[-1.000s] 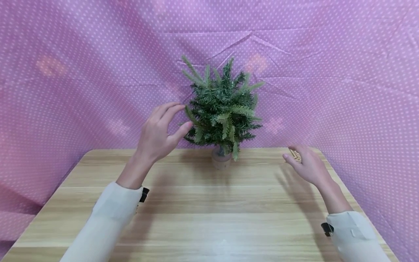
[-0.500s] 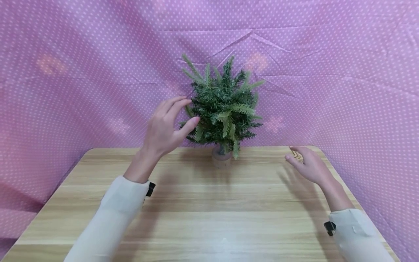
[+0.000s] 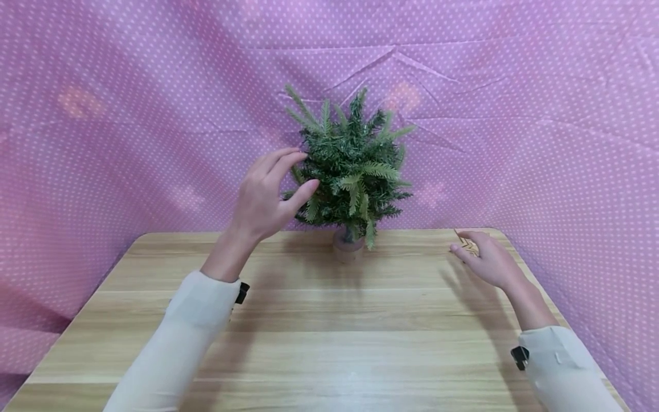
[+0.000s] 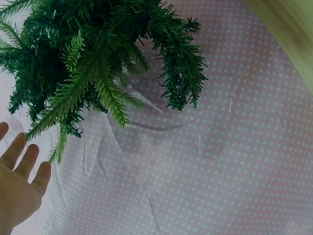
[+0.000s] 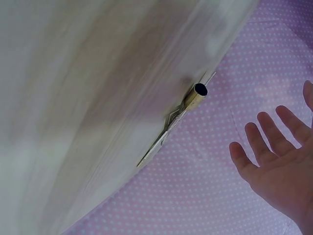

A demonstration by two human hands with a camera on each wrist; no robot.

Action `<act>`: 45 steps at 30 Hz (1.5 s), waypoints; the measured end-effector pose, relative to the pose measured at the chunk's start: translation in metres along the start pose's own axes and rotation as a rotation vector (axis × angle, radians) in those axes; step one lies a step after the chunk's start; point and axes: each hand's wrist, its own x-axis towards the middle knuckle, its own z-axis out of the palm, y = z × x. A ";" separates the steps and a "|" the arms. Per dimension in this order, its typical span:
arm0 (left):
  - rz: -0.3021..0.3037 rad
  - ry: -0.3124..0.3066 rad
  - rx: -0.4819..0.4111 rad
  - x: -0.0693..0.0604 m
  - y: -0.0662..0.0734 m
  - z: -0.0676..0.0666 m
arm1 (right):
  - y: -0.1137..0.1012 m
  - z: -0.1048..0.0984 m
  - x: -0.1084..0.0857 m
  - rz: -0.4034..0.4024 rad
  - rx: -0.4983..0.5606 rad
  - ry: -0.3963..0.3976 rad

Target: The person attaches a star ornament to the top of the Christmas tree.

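A small artificial Christmas tree (image 3: 355,166) stands upright in a round pot (image 3: 348,247) at the back middle of the table. My left hand (image 3: 265,194) is at its left side, thumb and fingers apart around the outer branches. In the left wrist view the fingertips (image 4: 30,155) are close to a light green twig; I cannot tell if they touch. At the back right, a flat gold openwork ornament (image 3: 469,245) with a short tube (image 5: 195,96) lies on the table. My right hand (image 3: 488,258) hovers beside it, fingers spread, and partly hides it in the head view.
The wood-grain table (image 3: 329,315) has its far edge just behind the pot and the gold ornament. A pink polka-dot cloth (image 3: 206,86) hangs behind the table and along both sides.
My left hand has moved right and slightly up, into the tree's left branches. The right hand has shifted very slightly right. The tree and the gold ornament stay in place.
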 end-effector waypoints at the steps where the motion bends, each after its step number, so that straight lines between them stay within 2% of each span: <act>1: 0.005 -0.004 0.001 0.001 0.000 0.001 | 0.001 0.000 -0.001 0.003 0.002 -0.001; 6: 0.028 -0.013 -0.019 0.003 0.000 0.004 | 0.006 0.000 -0.003 0.024 0.000 0.000; 12: 0.063 0.017 -0.038 0.005 0.000 0.006 | 0.010 -0.001 -0.002 0.011 0.004 0.014; 15: 0.071 0.030 -0.045 0.006 0.001 0.006 | 0.011 -0.002 -0.001 -0.002 0.010 0.030; 20: 0.072 0.034 -0.053 0.004 0.000 0.007 | 0.014 0.000 0.000 0.010 0.013 0.013; 27: 0.115 0.047 -0.074 0.011 -0.001 0.009 | 0.025 0.000 0.004 -0.003 -0.003 0.023; 35: 0.110 0.036 -0.069 0.013 -0.002 0.010 | 0.029 -0.003 0.005 -0.031 -0.036 0.072; 45: 0.094 0.023 -0.062 0.017 -0.001 0.012 | 0.035 -0.005 0.005 0.020 -0.024 0.015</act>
